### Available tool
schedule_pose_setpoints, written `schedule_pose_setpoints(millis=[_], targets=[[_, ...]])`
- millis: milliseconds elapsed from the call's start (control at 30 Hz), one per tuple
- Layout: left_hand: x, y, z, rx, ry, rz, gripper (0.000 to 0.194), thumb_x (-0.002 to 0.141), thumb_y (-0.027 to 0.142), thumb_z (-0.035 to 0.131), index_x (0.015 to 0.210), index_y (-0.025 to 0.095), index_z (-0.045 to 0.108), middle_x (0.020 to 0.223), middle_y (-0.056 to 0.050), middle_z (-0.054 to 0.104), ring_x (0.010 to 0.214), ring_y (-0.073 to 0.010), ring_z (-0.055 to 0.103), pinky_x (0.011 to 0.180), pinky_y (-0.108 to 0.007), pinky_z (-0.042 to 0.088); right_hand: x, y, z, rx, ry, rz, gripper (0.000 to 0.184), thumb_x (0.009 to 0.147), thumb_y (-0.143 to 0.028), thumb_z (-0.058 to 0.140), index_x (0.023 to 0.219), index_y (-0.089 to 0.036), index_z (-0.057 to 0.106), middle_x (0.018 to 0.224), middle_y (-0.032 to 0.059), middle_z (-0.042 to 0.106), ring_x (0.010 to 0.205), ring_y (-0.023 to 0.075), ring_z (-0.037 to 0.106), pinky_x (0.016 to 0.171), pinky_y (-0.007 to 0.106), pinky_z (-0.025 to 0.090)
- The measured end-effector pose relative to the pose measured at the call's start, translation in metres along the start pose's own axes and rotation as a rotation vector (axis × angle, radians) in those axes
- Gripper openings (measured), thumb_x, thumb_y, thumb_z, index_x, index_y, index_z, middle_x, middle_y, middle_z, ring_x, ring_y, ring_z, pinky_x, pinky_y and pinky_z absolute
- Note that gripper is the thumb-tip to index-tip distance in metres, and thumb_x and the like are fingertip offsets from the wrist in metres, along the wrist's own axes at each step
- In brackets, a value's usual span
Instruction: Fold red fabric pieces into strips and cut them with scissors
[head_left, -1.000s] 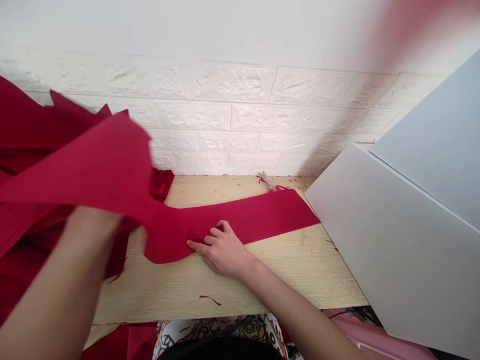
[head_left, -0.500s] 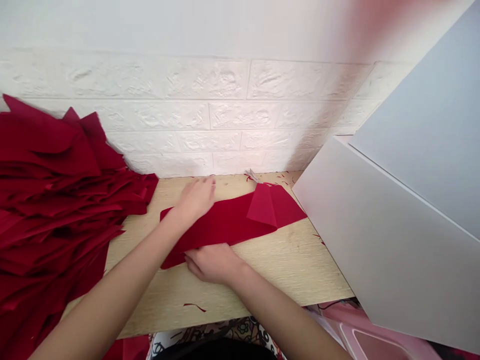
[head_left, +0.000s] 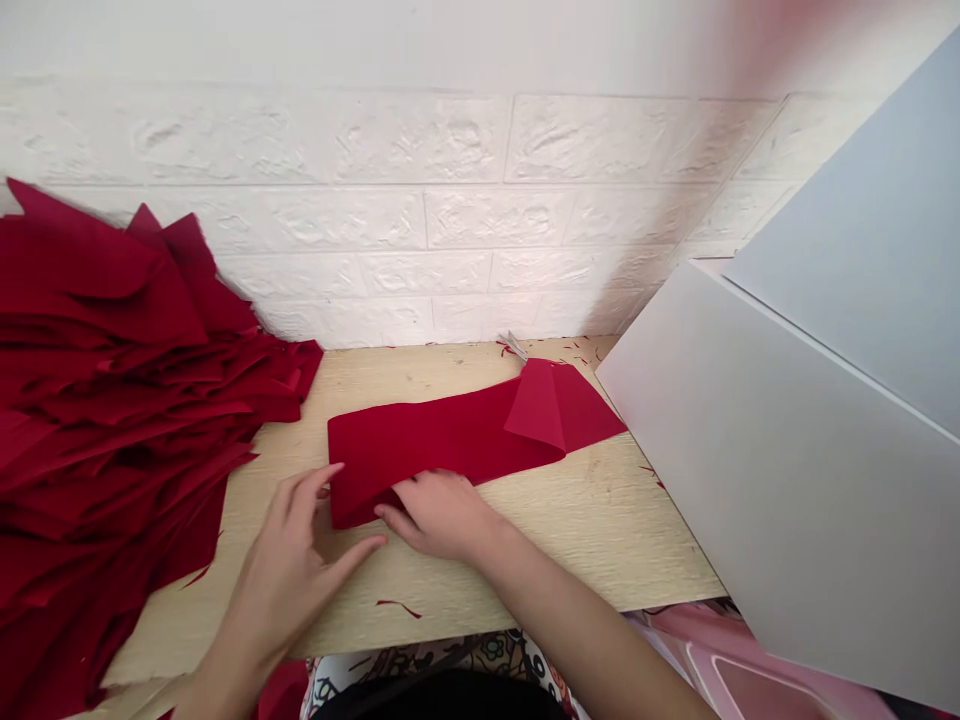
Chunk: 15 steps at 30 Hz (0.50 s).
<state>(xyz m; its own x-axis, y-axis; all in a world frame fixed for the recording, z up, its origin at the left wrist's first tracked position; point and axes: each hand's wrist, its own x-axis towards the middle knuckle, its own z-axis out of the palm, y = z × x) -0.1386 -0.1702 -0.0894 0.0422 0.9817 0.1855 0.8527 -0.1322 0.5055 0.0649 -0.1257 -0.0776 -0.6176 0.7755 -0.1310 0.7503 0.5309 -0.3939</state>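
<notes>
A long strip of red cloth [head_left: 442,430] lies across the wooden table, with a lighter flap [head_left: 536,410] folded back near its right end. My right hand [head_left: 439,510] holds the strip's near edge, its fingers partly hidden by the cloth and the edge slightly raised. My left hand [head_left: 300,550] is open at the cloth's left end, thumb and fingers apart, the fingertips close to the left edge. Whether they touch it I cannot tell. Small scissors [head_left: 514,345] lie behind the flap, partly covered by it.
On the left is a large heap of red cloth pieces [head_left: 135,400]. A white brick-patterned wall [head_left: 375,220] closes off the back, and a white panel [head_left: 750,450] stands at the right. Red scraps [head_left: 397,606] lie on the wooden table [head_left: 570,540].
My left hand has come back from the far side of the cloth to its near left corner, fingers spread. My right hand stays at the near edge. The view has shifted slightly.
</notes>
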Motion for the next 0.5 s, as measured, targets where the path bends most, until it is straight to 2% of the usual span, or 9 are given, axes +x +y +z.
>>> schedule_pose_setpoints(millis=[67,133,200,333,400,500], targets=[[0.002,0.003,0.006,0.080,-0.004,0.055,0.039,0.087,0.042,0.054,0.120,0.023,0.054,0.104,-0.009,0.063,0.094,-0.0266,0.065,0.083,-0.040,0.054,0.000,-0.002,0.000,-0.009,0.004,0.013,0.042,0.102,-0.048,0.038,0.107,-0.019,0.068,0.094,0.0109,0.074,0.085,0.0260,0.071,0.069,0.036,0.056],[0.009,-0.002,0.006,0.143,-0.003,0.071,0.025,0.085,0.025,0.047,0.108,0.024,0.055,0.090,-0.005,0.062,0.086,-0.0238,0.064,0.076,-0.035,0.052,-0.001,-0.002,0.000,-0.024,0.030,0.040,0.041,0.102,-0.047,0.038,0.111,-0.019,0.067,0.098,0.0130,0.074,0.089,0.0277,0.071,0.075,0.040,0.056],[0.014,-0.014,0.001,0.182,0.010,0.068,0.024,0.081,0.017,0.044,0.101,0.024,0.055,0.087,-0.004,0.061,0.078,-0.0211,0.063,0.067,-0.031,0.048,-0.004,0.002,-0.002,-0.042,0.075,0.096,0.042,0.102,-0.047,0.039,0.113,-0.018,0.068,0.103,0.0147,0.074,0.095,0.0291,0.069,0.084,0.044,0.054],[0.014,-0.042,-0.013,0.232,0.051,-0.003,0.021,0.080,0.020,0.045,0.097,0.025,0.056,0.086,-0.001,0.059,0.071,-0.0170,0.060,0.057,-0.026,0.041,-0.016,0.027,-0.007,-0.069,0.246,0.277,0.043,0.101,-0.046,0.042,0.118,-0.015,0.067,0.117,0.0183,0.069,0.112,0.0321,0.062,0.100,0.050,0.046],[0.013,-0.052,-0.018,0.217,0.083,-0.056,0.022,0.078,0.019,0.045,0.096,0.024,0.057,0.083,0.000,0.055,0.064,-0.0138,0.055,0.057,-0.025,0.040,-0.027,0.046,-0.009,-0.100,0.351,0.349,0.039,0.100,-0.043,0.044,0.120,-0.016,0.065,0.117,0.0177,0.068,0.115,0.0330,0.058,0.103,0.052,0.043],[0.013,-0.057,-0.019,0.182,0.116,-0.113,0.025,0.076,0.016,0.044,0.096,0.022,0.057,0.081,0.001,0.050,0.055,-0.0103,0.047,0.058,-0.024,0.040,-0.049,0.070,-0.011,-0.196,0.496,0.402,0.035,0.099,-0.042,0.046,0.110,-0.016,0.066,0.108,0.0177,0.067,0.109,0.0345,0.057,0.099,0.054,0.044]])
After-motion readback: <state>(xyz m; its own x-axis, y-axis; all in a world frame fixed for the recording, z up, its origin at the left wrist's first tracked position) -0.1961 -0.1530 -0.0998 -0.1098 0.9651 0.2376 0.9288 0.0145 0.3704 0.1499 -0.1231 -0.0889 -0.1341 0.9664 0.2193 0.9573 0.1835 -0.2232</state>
